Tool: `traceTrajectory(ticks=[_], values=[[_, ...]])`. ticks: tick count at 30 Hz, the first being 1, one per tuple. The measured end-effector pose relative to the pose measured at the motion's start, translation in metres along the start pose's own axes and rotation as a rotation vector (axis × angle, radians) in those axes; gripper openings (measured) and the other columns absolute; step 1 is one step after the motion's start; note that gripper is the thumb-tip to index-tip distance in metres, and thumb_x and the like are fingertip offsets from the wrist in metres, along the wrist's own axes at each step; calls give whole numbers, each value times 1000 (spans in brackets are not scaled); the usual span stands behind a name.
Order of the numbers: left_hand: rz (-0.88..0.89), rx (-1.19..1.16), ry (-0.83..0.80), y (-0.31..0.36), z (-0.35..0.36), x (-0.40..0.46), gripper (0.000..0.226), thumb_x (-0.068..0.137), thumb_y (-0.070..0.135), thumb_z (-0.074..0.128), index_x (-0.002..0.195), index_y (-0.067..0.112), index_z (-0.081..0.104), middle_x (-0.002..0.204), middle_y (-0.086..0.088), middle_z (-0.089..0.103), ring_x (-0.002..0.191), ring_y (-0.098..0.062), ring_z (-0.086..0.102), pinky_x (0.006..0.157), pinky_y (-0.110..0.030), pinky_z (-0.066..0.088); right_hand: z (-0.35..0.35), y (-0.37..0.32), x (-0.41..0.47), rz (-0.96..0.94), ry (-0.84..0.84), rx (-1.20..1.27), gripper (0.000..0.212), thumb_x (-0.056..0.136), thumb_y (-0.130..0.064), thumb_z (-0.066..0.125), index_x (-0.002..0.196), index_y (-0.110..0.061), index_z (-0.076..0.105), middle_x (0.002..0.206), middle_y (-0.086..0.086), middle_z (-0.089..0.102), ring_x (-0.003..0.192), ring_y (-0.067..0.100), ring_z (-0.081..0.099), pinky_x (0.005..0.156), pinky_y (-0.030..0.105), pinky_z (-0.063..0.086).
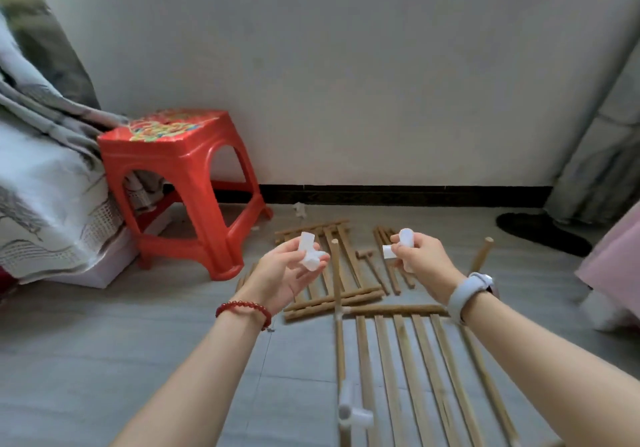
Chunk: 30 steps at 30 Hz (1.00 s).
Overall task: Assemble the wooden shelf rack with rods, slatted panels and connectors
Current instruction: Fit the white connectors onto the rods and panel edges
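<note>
On the grey floor point(104, 360) beside a red stool point(180, 183), a slatted panel point(415, 377) runs lengthwise away from the viewer, its rod point(335, 273) tilted upward, while raised hands, held apart, each grip a white connector: left hand point(284, 273), connector point(309, 252); right hand point(424, 261), connector point(401, 244).

The white connector point(309, 253) in the left hand point(282, 275) looks like smooth, faintly translucent plastic, as does the connector point(401, 244) in the right hand point(424, 263). Below both hands, the slatted panel point(412, 370) is pale, matt bare wood. Left of the left hand, the red stool point(180, 176) is glossy plastic.
</note>
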State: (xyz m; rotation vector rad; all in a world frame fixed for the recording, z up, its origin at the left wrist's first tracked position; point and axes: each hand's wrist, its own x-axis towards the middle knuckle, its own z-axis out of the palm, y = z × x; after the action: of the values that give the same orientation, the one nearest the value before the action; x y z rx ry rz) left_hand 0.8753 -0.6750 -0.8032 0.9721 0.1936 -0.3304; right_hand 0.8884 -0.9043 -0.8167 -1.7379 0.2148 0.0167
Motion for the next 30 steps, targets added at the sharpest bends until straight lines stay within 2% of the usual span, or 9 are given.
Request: traceTrajectory(ticks=[7, 11, 13, 17, 19, 22, 25, 28, 30], values=[[-118, -185, 2, -11, 50, -24, 28, 92, 18, 56, 109, -3, 58, 88, -13, 69, 60, -18, 68, 53, -23, 57, -42, 1, -26, 82, -32, 221, 20, 92, -4, 51, 112, -8, 56, 84, 9, 58, 67, 15, 54, 62, 26, 44], [-91, -172, -117, -5, 59, -41, 31, 84, 4, 54, 116, 3, 58, 99, -18, 62, 71, -22, 65, 62, -27, 57, -42, -19, -45, 145, -78, 537, 11, 93, -8, 55, 101, -1, 55, 92, 13, 54, 62, 15, 54, 48, 18, 48], [-8, -54, -131, -5, 61, -48, 38, 85, -7, 51, 119, 8, 58, 108, -18, 62, 82, -22, 66, 65, -28, 58, -40, -31, -54, 140, -105, 600, 10, 92, -8, 55, 98, 0, 57, 94, 14, 52, 59, 14, 54, 46, 17, 47], [378, 524, 22, -7, 65, -65, 51, 81, -10, 63, 127, 11, 53, 116, -3, 63, 98, -5, 63, 78, -14, 52, -36, -48, -71, 84, -166, 595, 16, 92, -6, 54, 107, -6, 60, 93, 13, 58, 60, 14, 56, 47, 19, 47], [512, 654, 40, -8, 63, -71, 44, 80, -5, 67, 117, 15, 55, 114, 1, 64, 99, -1, 62, 77, -11, 50, -33, -53, -78, 69, -165, 566, 18, 92, -5, 54, 108, -7, 60, 92, 12, 60, 62, 14, 58, 49, 19, 48], [635, 826, 17, -8, 59, -73, 32, 82, 4, 68, 107, 21, 58, 106, 6, 66, 97, -1, 62, 75, -9, 48, -30, -57, -82, 43, -153, 519, 20, 92, -4, 54, 112, -5, 58, 91, 11, 61, 61, 14, 61, 49, 19, 48], [677, 950, 34, -12, 53, -61, 34, 88, 4, 59, 120, 17, 58, 106, 5, 63, 99, -8, 60, 86, -15, 48, -30, -54, -80, 19, -131, 494, 13, 92, -3, 54, 103, -6, 59, 94, 11, 64, 64, 14, 62, 50, 19, 48], [610, 896, 48, -18, 49, -40, 30, 92, 3, 52, 117, 17, 61, 114, -3, 61, 104, -19, 60, 88, -25, 51, -32, -43, -67, 12, -116, 450, 10, 90, -2, 56, 97, -7, 61, 91, 9, 66, 62, 12, 62, 51, 19, 48], [421, 546, 4, -23, 51, -22, 25, 92, -2, 50, 105, 15, 64, 112, -12, 62, 101, -23, 63, 76, -22, 55, -33, -32, -53, 25, -109, 408, 11, 90, -3, 57, 98, -9, 63, 89, 8, 65, 63, 12, 62, 53, 19, 49]])
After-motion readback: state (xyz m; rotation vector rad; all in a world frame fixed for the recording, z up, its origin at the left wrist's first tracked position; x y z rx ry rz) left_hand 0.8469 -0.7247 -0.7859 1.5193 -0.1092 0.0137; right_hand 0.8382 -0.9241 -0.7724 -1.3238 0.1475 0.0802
